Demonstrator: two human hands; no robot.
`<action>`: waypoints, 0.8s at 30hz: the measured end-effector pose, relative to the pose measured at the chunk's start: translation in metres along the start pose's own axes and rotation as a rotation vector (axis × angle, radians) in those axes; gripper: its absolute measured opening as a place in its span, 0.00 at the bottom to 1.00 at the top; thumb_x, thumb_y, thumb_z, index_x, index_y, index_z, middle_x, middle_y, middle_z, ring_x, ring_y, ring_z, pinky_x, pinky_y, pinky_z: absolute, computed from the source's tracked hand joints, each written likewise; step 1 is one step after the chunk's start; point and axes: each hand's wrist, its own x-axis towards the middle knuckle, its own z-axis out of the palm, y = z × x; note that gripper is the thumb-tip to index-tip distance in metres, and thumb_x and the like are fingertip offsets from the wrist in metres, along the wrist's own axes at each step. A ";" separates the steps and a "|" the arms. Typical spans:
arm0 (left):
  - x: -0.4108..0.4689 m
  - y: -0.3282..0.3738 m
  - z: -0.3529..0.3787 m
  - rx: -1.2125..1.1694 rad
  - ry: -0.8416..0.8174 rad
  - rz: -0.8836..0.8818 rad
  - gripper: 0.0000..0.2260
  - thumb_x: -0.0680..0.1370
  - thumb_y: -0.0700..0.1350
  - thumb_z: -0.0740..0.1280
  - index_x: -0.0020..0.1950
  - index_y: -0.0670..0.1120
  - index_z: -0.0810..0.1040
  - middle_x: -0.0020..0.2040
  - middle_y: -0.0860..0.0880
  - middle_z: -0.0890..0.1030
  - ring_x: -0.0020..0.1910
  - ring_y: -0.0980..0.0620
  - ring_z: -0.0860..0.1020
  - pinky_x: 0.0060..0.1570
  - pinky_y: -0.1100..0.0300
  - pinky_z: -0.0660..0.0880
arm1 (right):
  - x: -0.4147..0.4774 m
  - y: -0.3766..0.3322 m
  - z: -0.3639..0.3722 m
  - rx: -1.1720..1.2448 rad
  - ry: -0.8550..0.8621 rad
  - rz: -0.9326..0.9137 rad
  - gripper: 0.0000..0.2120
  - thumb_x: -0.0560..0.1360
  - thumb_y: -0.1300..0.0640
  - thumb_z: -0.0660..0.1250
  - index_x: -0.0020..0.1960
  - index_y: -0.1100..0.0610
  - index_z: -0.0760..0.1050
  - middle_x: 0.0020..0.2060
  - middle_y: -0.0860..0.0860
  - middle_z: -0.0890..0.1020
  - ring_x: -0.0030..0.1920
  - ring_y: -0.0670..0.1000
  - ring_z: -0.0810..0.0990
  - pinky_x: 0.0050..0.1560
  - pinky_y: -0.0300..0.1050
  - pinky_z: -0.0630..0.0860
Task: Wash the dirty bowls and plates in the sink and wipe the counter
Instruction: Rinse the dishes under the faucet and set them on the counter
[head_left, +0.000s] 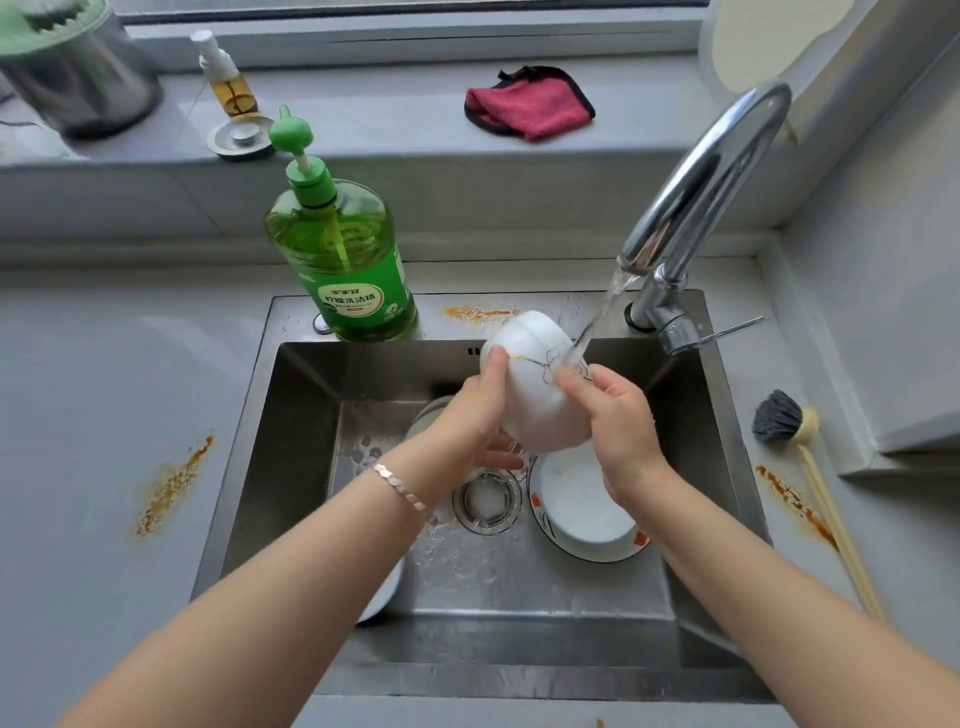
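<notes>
Over the steel sink (270, 431), under the running faucet (711, 171): I am holding a white bowl (530, 384) in both hands.

I am gripping the bowl with my left hand (475, 410), thumb lying across its outer wall and fingers curling beneath, while my right hand (618, 421) is pressing against its other side; the bowl is tilting bottom-up and the water stream (597, 322) is striking it beside my right fingers. Below, a second bowl (582, 499) is sitting on a patterned plate (540, 504) next to the drain (488, 499), and another plate (384, 592) is leaning at the sink's left wall. Orange stains (171, 488) are marking the counter (104, 395); a green soap bottle (343, 249) is standing behind the sink.
</notes>
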 end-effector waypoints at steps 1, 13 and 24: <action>-0.004 0.003 -0.006 -0.053 -0.034 -0.021 0.28 0.78 0.64 0.52 0.66 0.43 0.69 0.53 0.42 0.78 0.45 0.42 0.81 0.36 0.50 0.81 | -0.001 0.002 -0.002 -0.086 -0.035 -0.059 0.16 0.76 0.58 0.65 0.36 0.70 0.70 0.31 0.55 0.71 0.34 0.50 0.68 0.37 0.42 0.63; -0.019 -0.043 -0.025 -0.232 -0.038 0.129 0.08 0.80 0.46 0.57 0.57 0.55 0.71 0.54 0.47 0.74 0.47 0.43 0.80 0.35 0.48 0.80 | -0.027 0.033 -0.032 0.073 -0.067 0.283 0.27 0.71 0.47 0.65 0.68 0.52 0.66 0.62 0.52 0.72 0.61 0.51 0.71 0.67 0.48 0.65; -0.022 -0.065 -0.059 0.421 -0.016 0.123 0.10 0.81 0.50 0.57 0.54 0.48 0.75 0.54 0.45 0.79 0.52 0.49 0.76 0.49 0.55 0.74 | -0.036 0.059 -0.058 0.235 -0.190 0.317 0.33 0.55 0.49 0.70 0.60 0.50 0.74 0.52 0.51 0.80 0.44 0.52 0.82 0.39 0.48 0.81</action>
